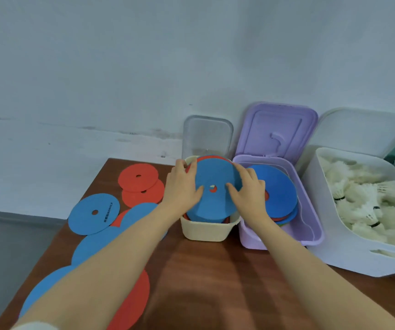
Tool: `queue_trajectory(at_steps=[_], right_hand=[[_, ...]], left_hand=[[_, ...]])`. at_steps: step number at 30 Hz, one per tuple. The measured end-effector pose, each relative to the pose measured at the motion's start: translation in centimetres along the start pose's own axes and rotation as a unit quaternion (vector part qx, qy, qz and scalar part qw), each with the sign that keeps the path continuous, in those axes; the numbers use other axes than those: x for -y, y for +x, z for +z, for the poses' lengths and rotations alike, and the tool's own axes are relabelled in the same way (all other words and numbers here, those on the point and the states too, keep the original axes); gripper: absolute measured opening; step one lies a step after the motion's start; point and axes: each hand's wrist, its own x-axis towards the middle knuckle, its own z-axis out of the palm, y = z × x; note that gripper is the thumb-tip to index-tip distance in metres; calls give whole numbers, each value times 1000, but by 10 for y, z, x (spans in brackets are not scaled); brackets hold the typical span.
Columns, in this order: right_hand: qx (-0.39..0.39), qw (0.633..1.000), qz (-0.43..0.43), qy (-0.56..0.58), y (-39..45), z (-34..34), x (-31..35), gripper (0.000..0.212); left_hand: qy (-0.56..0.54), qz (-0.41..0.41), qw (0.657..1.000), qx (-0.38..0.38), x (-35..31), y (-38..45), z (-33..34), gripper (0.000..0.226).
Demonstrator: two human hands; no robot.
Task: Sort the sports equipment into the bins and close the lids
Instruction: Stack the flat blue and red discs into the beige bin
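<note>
Both grips, left hand [181, 186] and right hand [247, 192], are pressing flat-fingered on a blue foam disc [215, 189] topping the cream plastic bin [207, 231]. Leftward, loose discs are lying on the wooden bench [203, 282]; rightward, a lilac bin [310, 225] and a white shuttlecock bin [334, 256] are standing open.

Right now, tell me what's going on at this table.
A person presses both hands, left hand and right hand, flat on a blue disc topping the stack in the cream bin. The purple bin holds more discs, its lid up. The white bin holds shuttlecocks. Loose discs still lie on the table.
</note>
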Motion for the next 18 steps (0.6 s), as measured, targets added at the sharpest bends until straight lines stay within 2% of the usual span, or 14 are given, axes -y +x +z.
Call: queue_trajectory(at_steps=[3,6,8,12,18], right_hand=[[34,998,53,-21,19,15,-8,50],[101,984,89,-120,23,34,-24,48],[135,972,101,-165,20,42,-33,46],[128,973,83,-172,12,43,-38,41],[96,987,13,-129,-13,31,-26,38]], left_hand=[[23,8,999,46,9,26,15,77],[61,13,988,140,23,37,35,77],[84,24,981,174,31,37,45,70],[68,26,988,135,38,29,51,58],[62,33,995,72,36,-4,28,54]])
